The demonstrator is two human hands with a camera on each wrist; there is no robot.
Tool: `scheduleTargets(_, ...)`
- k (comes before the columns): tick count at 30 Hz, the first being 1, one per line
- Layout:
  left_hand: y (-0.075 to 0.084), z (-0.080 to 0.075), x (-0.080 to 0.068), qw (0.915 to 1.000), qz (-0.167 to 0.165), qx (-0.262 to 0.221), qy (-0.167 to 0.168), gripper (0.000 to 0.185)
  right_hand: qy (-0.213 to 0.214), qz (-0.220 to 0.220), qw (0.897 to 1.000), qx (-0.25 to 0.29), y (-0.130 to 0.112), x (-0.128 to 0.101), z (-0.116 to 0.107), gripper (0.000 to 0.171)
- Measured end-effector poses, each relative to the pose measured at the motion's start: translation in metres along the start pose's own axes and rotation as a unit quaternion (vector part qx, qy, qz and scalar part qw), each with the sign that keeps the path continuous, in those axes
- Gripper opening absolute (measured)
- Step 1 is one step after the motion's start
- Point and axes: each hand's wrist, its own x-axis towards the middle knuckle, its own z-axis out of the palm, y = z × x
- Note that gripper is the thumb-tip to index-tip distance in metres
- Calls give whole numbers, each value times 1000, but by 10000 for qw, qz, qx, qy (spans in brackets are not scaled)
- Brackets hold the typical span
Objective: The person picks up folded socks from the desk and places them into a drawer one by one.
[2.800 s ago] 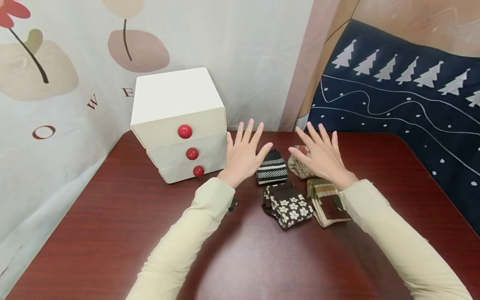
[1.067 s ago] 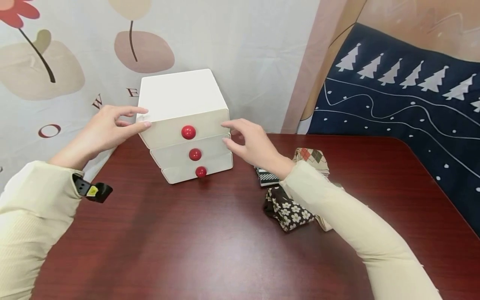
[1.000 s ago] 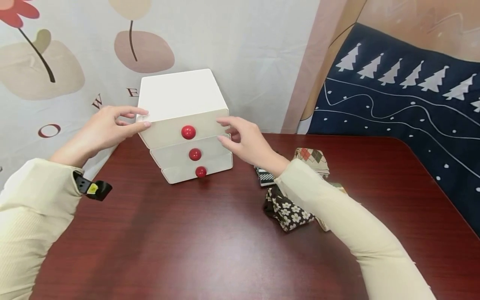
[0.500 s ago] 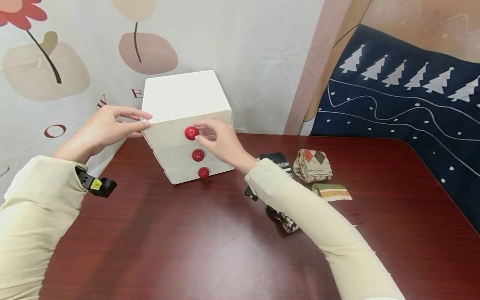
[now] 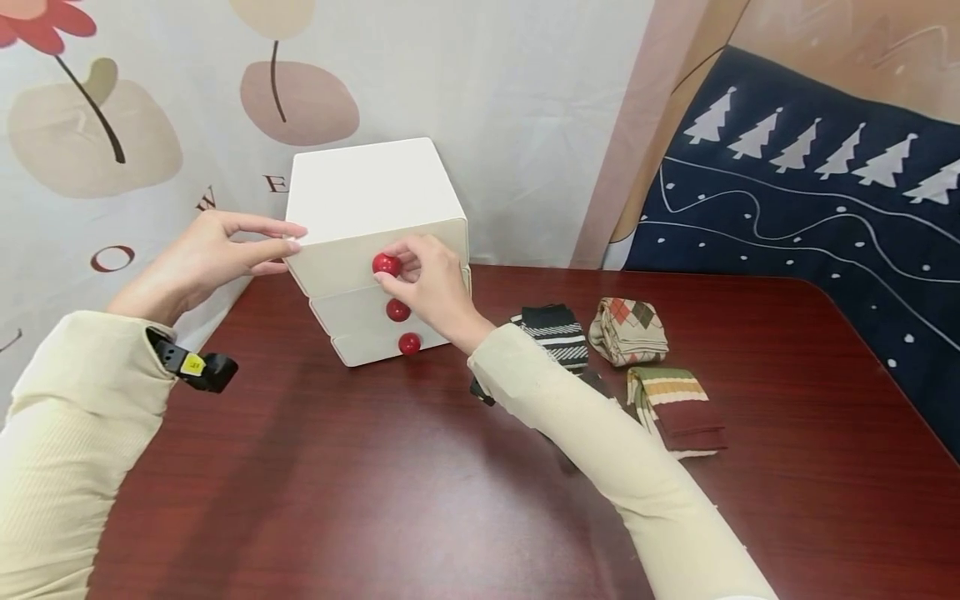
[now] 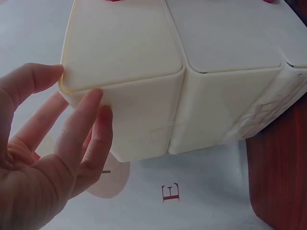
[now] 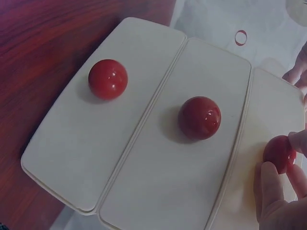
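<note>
A white three-drawer unit (image 5: 375,187) with round red knobs stands at the back left of the table. My left hand (image 5: 202,258) holds its upper left front corner, with fingertips (image 6: 98,96) against the top and side edges. My right hand (image 5: 435,287) pinches the top drawer's red knob (image 7: 279,154) between thumb and fingers. Below it, the middle knob (image 7: 199,118) and the bottom knob (image 7: 108,79) are untouched. All the drawer fronts look closed.
Folded socks lie right of the unit: a black-and-white striped pair (image 5: 558,333), an argyle pair (image 5: 628,332) and a green, yellow and maroon pair (image 5: 678,408). A dark pair is mostly hidden under my right sleeve (image 5: 570,425). Printed cloth (image 5: 525,125) hangs behind the table (image 5: 360,500).
Both hands left their spread pose over the table. My left hand went to the unit's corner and stayed; my right moved left across the drawer front and took hold of the top knob.
</note>
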Motion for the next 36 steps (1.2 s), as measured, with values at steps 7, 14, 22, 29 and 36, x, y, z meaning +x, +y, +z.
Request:
scheduleTargets(7,-2,-5,2,9993,-38,-341,-158,32,-196,-41,9996,-188,-5,-8,-4,16)
scheduleTargets(14,-3,-6,4,9988,-111,-397,-276,39,-455,-214,9986,142,-9,-26,-15,18)
scheduleTargets(22,-5,-2,4,9985,44,-470,-272,45,-365,-848,9946,481,-13,-56,-23,17)
scheduleTargets(29,-6,-1,1,9983,66,-542,-219,44,-353,-1136,9909,631,-20,-76,-31,18)
scheduleTargets(36,-3,-1,0,9995,123,-229,-166,51,-219,-1305,9890,660,-24,-95,-36,22)
